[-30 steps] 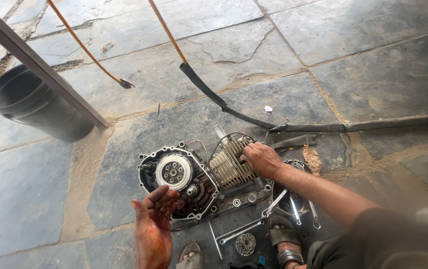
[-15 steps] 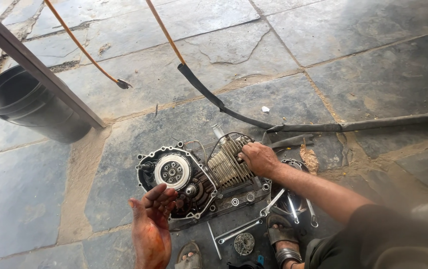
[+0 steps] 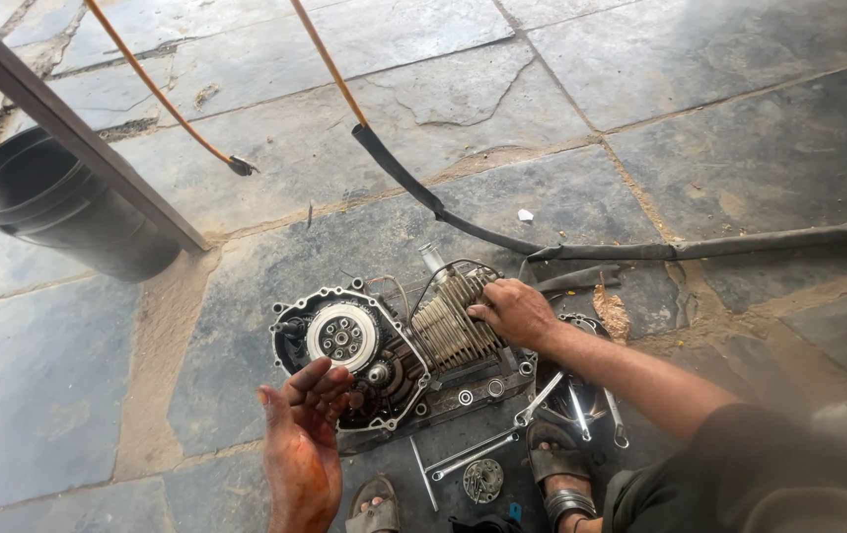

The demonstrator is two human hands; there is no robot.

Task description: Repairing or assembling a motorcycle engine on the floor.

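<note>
An engine [image 3: 384, 360] with its side cover off lies on the stone floor [image 3: 640, 128], the round clutch [image 3: 342, 337] facing up and the finned cylinder [image 3: 453, 326] to its right. The right hand [image 3: 514, 311] rests on the cylinder's far end, fingers curled over the fins, gripping it. The left hand [image 3: 302, 434] hovers open just in front of the clutch side, palm up, fingers spread and oily, holding nothing. Wrenches [image 3: 473, 454] and a small gear [image 3: 482, 480] lie near the sandalled feet [image 3: 553, 464]. A black bucket [image 3: 58, 207] stands well apart at the left. A black hose [image 3: 581, 249] runs across the floor behind the engine.
</note>
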